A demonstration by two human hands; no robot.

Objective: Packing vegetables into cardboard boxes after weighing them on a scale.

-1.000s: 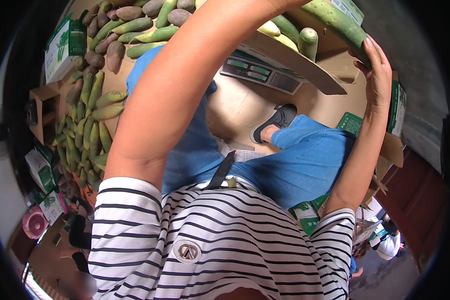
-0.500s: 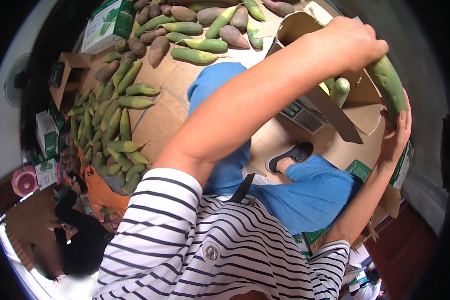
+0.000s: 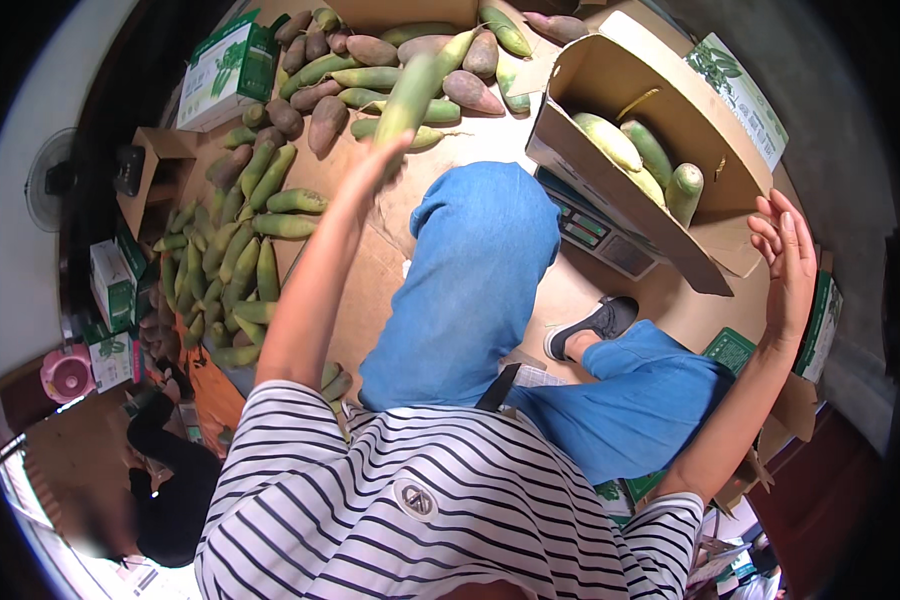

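Note:
My left hand (image 3: 373, 168) is stretched out to the far pile and grips the lower end of a long green shoot (image 3: 410, 92), which stands above the other shoots there. My right hand (image 3: 788, 262) is empty, fingers spread, beside the near flap of an open cardboard box (image 3: 610, 62). Several pale green shoots (image 3: 648, 152) lie in that box. The box rests on a flat weighing scale (image 3: 598, 234). My legs in blue jeans (image 3: 480, 270) fill the middle.
Green and purple-brown shoots (image 3: 240, 250) lie in heaps on cardboard sheets to the left and at the top. Green-and-white cartons (image 3: 228, 72) stand at the upper left and right edge. A fan (image 3: 50, 185) is at the left. A person in black (image 3: 170, 480) crouches lower left.
My left arm has swung from over the box on the right back to the pile and taken a green shoot. My right hand has let go of the shoot it held at the box.

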